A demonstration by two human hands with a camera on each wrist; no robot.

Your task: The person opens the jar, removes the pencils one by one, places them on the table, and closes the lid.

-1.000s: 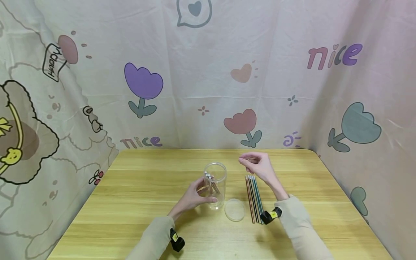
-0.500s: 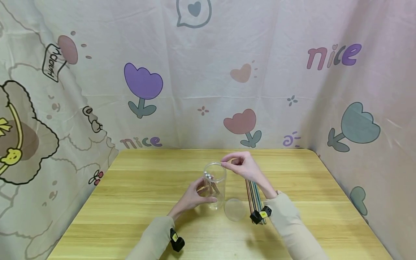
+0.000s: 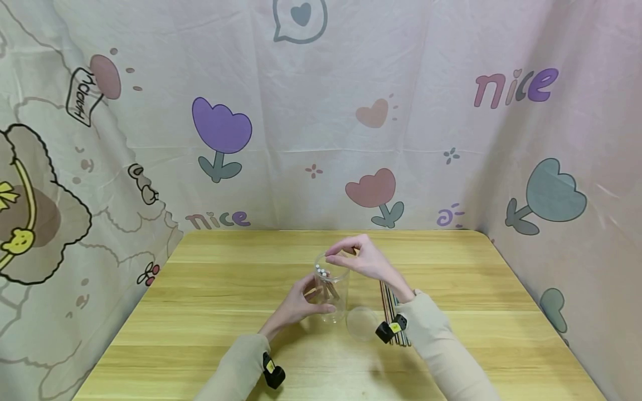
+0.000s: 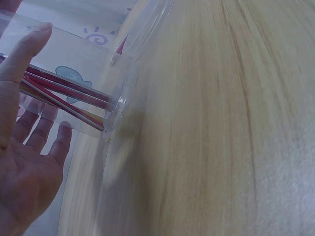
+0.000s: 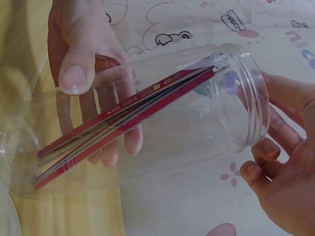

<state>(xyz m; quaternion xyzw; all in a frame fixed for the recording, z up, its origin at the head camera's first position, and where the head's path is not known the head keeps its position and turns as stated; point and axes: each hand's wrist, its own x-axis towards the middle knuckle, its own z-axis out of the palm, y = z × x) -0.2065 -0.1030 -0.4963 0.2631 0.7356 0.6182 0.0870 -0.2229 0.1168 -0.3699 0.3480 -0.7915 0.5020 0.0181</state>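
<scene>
My left hand (image 3: 295, 307) grips a tall clear jar (image 3: 339, 298) standing on the table, thumb on one side and fingers on the other. Several dark-red pencils (image 5: 106, 141) lean inside it, their pale ends up near the mouth. Over the jar's open rim is my right hand (image 3: 368, 262), thumb and index finger extended towards the opening with a small gap between the tips. In the right wrist view its fingers are bent beside the threaded neck, and no pencil shows in them.
A clear round lid (image 3: 362, 324) lies flat on the table just right of the jar. Beyond it is a row of coloured pencils (image 3: 387, 303), partly covered by the right wrist camera (image 3: 391, 328). A printed curtain (image 3: 301, 122) hangs behind the wooden table (image 3: 210, 312).
My right hand has moved left from above the pencil row to the jar's mouth. The left hand and the jar have stayed in place.
</scene>
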